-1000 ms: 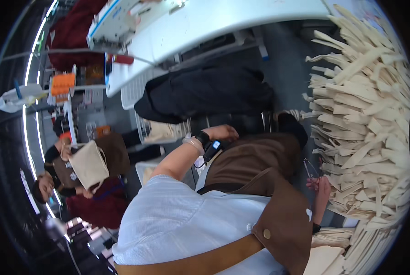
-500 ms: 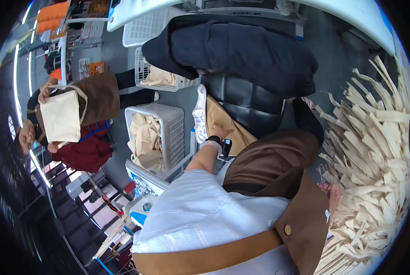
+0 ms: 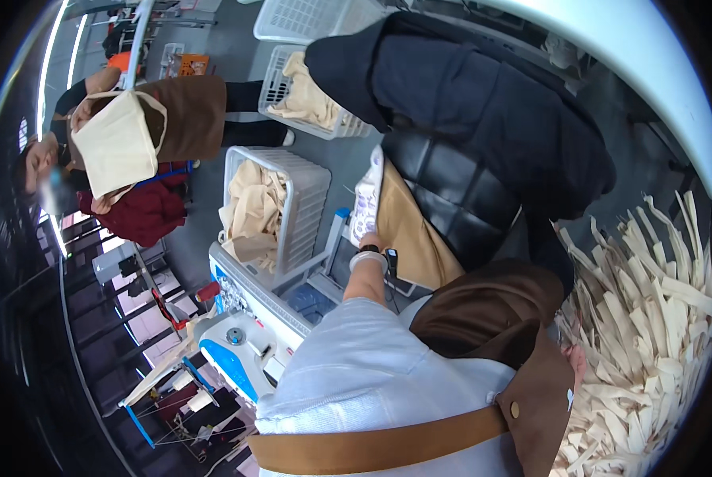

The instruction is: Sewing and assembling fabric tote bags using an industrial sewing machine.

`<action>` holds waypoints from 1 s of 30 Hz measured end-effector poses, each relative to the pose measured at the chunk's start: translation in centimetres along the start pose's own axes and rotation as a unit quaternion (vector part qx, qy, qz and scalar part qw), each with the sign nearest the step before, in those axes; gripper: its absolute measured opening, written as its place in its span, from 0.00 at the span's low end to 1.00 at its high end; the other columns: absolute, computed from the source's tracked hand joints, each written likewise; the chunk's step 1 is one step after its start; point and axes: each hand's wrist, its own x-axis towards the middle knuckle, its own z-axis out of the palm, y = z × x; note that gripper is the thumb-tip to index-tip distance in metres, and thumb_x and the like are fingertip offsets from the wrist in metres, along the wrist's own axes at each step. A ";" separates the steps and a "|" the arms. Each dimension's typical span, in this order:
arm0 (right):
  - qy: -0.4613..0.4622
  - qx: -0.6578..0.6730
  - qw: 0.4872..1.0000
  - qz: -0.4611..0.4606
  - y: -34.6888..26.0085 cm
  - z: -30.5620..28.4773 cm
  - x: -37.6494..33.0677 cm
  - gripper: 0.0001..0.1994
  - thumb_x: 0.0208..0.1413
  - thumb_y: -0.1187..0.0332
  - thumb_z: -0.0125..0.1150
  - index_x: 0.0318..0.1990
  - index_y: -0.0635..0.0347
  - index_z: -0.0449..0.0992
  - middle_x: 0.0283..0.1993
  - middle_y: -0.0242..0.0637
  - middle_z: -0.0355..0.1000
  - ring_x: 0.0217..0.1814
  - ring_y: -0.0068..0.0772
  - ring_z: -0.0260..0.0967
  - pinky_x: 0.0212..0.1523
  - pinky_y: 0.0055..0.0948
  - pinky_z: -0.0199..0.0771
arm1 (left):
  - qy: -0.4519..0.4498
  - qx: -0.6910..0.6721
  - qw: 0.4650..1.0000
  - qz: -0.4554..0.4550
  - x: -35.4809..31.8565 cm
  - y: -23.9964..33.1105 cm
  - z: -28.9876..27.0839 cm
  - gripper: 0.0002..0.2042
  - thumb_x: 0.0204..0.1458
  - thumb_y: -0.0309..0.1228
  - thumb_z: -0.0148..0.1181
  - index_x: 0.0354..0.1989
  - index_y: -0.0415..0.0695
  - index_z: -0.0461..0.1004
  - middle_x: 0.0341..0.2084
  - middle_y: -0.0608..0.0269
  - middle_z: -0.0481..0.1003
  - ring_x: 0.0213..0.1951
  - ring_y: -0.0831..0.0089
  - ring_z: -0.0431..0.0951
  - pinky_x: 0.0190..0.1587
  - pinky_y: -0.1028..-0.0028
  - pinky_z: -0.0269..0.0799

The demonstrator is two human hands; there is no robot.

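My left hand (image 3: 369, 240), with a dark watch and a pale bracelet at the wrist, reaches to the lower end of a white cloth with a purple print (image 3: 366, 203). Its fingers are mostly hidden, so I cannot tell whether they grip the cloth. Beside it, a tan panel (image 3: 411, 230) lies along the edge of a black padded chair seat (image 3: 435, 175). Only part of my right hand (image 3: 576, 362) shows past my brown apron (image 3: 535, 378). It is next to a large heap of cream fabric strips (image 3: 642, 318), its fingers unclear.
A dark jacket (image 3: 483, 103) hangs over the chair back. White baskets (image 3: 312, 195) (image 3: 352, 127) hold cream cloth pieces. A white and blue sewing machine (image 3: 232, 350) stands at the left. Beyond, another person holds a cream bag (image 3: 117, 147). A white table edge (image 3: 650, 71) curves at upper right.
My left hand has shifted from the tan panel to the printed cloth's edge. The view has turned, bringing more of the sewing machine in. The other person's cream bag has tilted.
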 end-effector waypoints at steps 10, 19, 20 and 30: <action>0.057 0.008 0.996 0.072 -1.4 -5.3 -5.4 0.20 0.85 0.53 0.51 0.42 0.58 0.73 0.44 0.50 0.87 0.37 0.29 0.86 0.38 0.23 0.83 | -0.240 -0.300 0.919 0.094 -14.6 15.0 -5.2 0.22 0.63 0.37 0.64 0.49 0.23 0.75 0.34 0.37 0.84 0.24 0.45 0.88 0.31 0.52 0.90; 0.051 0.041 0.995 0.075 -1.9 -6.7 -6.1 0.22 0.85 0.52 0.51 0.39 0.59 0.70 0.42 0.46 0.83 0.39 0.36 0.86 0.41 0.32 0.85 | -0.161 -0.363 0.870 0.293 -15.6 29.5 -4.0 0.23 0.70 0.46 0.63 0.63 0.40 0.72 0.60 0.43 0.82 0.64 0.46 0.83 0.64 0.54 0.80; 0.054 0.048 0.995 0.073 -1.4 -7.0 -6.1 0.22 0.85 0.52 0.51 0.39 0.59 0.70 0.42 0.46 0.83 0.39 0.36 0.86 0.41 0.32 0.85 | 0.018 -0.125 0.896 0.425 -15.0 29.1 -3.4 0.25 0.66 0.42 0.68 0.64 0.39 0.71 0.60 0.41 0.81 0.63 0.42 0.82 0.65 0.54 0.80; 0.078 0.080 0.993 0.024 -3.4 -5.4 -5.7 0.22 0.85 0.53 0.49 0.44 0.62 0.78 0.45 0.44 0.87 0.38 0.27 0.83 0.44 0.27 0.81 | 0.000 0.196 0.878 0.436 -18.0 38.0 -1.8 0.39 0.61 0.39 0.67 0.78 0.30 0.64 0.78 0.28 0.63 0.73 0.37 0.73 0.75 0.52 0.72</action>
